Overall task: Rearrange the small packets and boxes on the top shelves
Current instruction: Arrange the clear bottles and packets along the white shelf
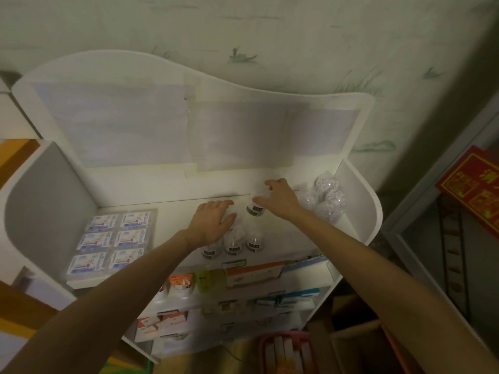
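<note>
- A clear packet (256, 203) with a dark label end lay on the top shelf (172, 211) of a white rack, toward the back and right of the shelf's middle.
- The right hand (278, 199) was on that packet, fingers curled over its far end in a loose pinch; how firm the hold was could not be made out through the blur.
- Just in front of that packet, nearer the shelf's front edge, three more clear packets (233, 242) lay side by side, dark label ends toward the viewer.
- The left hand (212, 221) rested flat, fingers spread, over the left part of that row, covering some of it and gripping nothing that could be seen.
- To the right of the held packet, against the shelf's right wall, sat a heap of clear bags (328, 197); the right forearm crossed in front of its lower part.
- Far to the left of the held packet, six blue-and-white packets (110, 241) lay in two columns near the left wall.
- Below the top shelf's front edge, lower shelves held small boxes (253, 273) in orange, green and white.
- Behind the top shelf rose the rack's back panel (162, 125) with pale sheets stuck on it.
- Well to the right of the rack hung a red sign (475, 184) with yellow lettering.
</note>
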Motion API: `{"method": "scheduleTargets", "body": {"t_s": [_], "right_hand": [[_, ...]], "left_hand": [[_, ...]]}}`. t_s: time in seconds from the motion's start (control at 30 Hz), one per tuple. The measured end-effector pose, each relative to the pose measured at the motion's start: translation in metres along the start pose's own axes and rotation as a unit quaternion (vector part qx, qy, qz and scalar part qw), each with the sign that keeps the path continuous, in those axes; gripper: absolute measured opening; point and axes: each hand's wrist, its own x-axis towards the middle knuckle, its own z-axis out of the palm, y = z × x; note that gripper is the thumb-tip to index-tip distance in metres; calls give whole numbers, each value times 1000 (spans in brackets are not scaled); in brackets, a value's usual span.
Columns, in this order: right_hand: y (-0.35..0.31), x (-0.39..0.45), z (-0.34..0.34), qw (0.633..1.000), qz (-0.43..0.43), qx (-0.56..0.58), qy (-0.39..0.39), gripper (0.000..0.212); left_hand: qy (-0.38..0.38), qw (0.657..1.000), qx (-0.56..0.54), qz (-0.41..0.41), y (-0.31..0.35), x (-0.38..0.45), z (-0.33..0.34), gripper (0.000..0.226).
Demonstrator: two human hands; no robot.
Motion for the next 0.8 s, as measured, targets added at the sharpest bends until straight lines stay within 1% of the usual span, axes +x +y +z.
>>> {"method": "scheduleTargets", "body": {"t_s": [0.07,0.23,0.37,0.6,0.8], "right_hand": [[-7,-3,8,1000,0,-11,-8,78],[-7,-9,24,998,1,-10,-57,75],[-5,-13,26,998,-19,-9,-63,71],[1,-20,21,993,-16,75,-94,55],[6,-23,25,988,-16,125,-85,39]], "left_hand": [[-1,1000,4,6,0,0,-1,57],[-8,999,29,23,1,-2,1,56],[-15,999,33,18,2,-2,0,52],[-13,999,39,19,2,-1,1,57],[-14,999,40,16,1,-1,2,59]]}}
